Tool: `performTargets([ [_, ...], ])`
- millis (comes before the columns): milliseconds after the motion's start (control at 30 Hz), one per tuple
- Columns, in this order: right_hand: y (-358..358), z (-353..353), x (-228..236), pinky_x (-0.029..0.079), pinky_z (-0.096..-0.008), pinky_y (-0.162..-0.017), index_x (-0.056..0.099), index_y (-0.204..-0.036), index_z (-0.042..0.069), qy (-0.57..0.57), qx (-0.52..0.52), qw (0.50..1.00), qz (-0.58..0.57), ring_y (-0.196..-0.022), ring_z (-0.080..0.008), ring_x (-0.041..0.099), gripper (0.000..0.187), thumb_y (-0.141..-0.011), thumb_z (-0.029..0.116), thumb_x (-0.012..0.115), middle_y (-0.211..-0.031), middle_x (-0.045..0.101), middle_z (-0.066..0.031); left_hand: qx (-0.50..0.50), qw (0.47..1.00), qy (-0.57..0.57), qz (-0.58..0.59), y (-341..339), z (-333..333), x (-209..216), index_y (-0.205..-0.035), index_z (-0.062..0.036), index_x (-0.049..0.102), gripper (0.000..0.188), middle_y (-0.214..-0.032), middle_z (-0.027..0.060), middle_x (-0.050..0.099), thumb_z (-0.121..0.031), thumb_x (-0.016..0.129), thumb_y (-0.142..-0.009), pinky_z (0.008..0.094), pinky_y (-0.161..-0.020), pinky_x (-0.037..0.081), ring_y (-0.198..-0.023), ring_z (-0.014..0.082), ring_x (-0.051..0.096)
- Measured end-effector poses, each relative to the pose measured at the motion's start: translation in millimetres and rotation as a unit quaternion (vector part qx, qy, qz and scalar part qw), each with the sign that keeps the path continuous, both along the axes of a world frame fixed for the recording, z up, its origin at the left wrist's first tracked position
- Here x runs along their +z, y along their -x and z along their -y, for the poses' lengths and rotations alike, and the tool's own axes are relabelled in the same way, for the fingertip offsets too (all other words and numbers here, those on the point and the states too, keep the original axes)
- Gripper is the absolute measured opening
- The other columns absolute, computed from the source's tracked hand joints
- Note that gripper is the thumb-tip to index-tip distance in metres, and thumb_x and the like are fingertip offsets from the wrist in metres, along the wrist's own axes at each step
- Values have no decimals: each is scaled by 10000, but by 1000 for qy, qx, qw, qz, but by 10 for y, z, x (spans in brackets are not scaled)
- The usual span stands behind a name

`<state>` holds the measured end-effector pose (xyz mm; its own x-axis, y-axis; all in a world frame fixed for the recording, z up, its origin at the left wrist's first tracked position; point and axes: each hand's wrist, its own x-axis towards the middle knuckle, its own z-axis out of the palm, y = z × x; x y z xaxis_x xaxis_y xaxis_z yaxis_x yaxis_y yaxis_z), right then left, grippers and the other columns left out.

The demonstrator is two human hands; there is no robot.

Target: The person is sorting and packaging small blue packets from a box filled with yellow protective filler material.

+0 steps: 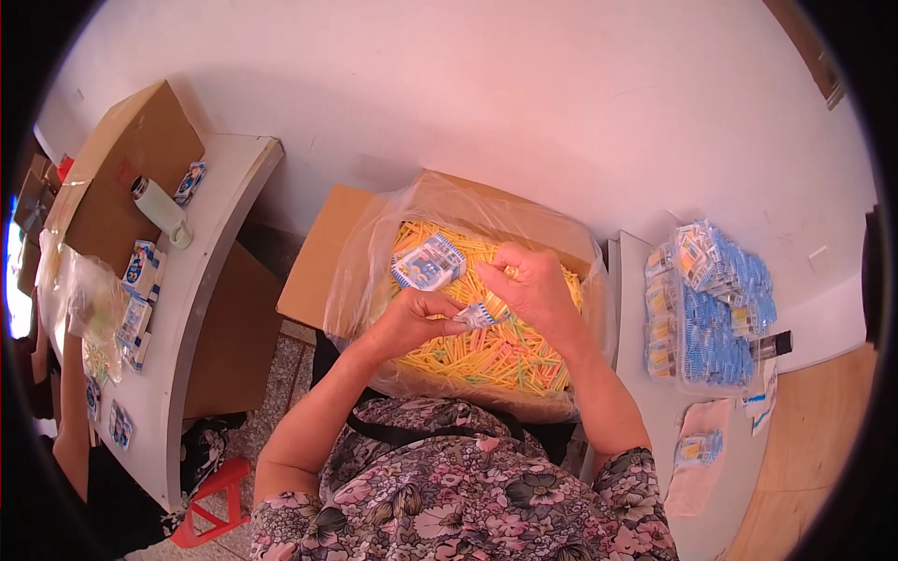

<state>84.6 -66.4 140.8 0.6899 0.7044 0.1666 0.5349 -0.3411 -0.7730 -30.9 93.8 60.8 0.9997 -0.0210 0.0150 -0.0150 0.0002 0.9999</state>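
In front of me stands an open cardboard box (313,257) lined with a clear plastic bag (360,266). Thin yellow sticks (468,360), with some orange and green ones, fill it. My left hand (409,324) is closed on the edge of a small blue-and-white packet (481,315) above the sticks. Close to the packet, my right hand (538,288) is closed, and yellow stick ends show at its fingers. A stack of flat blue-and-white packets (428,264) lies on the sticks just beyond my left hand.
On the right table (636,280), clear plastic trays (716,379) hold many filled packets. A packet (699,450) rests on a pink cloth (690,500) nearer me. Along the left table (210,271) are a pale bottle (164,210), small boxes (140,266) and another person's arm (73,411).
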Motion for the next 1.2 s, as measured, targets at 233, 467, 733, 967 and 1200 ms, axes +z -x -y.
performTargets([
  [233,143,-157,-19,373,-371,-446,557,-710,22,-32,70,984,162,-468,-303,492,194,-838,150,626,-554,491,-160,59,996,-15,64,-9,-64,-316,-875,5,686,190,-663,-67,560,-184,675,-861,238,-593,416,-664,21,466],
  [467,230,-31,-97,415,-382,-541,542,-743,-5,-63,49,985,155,-573,-283,539,116,-807,71,603,-653,533,-166,46,989,103,94,-65,189,-519,-807,-13,644,238,-688,-80,492,-220,608,-919,229,-571,382,-665,21,413],
  [733,283,32,-302,477,-326,-707,595,-990,-19,-86,81,965,233,-763,-229,588,232,-763,-10,642,-881,596,-110,40,967,226,112,-15,183,-503,-933,11,659,229,-793,-57,604,-212,607,-923,214,-671,460,-744,19,510],
  [967,380,20,-391,486,-332,-780,590,-1088,-22,-200,1,979,-41,-828,-240,613,357,-732,-52,614,-947,623,-131,20,980,159,117,-39,239,-541,-927,32,649,133,-776,-48,603,-90,636,-878,216,-676,460,-736,20,507],
  [1200,374,99,-510,477,-279,-726,606,-1047,-29,-118,62,983,129,-825,-153,603,297,-750,-25,600,-912,629,-114,4,975,193,107,-56,312,-651,-885,-2,659,136,-732,-60,590,-135,662,-858,207,-569,447,-660,22,507],
])
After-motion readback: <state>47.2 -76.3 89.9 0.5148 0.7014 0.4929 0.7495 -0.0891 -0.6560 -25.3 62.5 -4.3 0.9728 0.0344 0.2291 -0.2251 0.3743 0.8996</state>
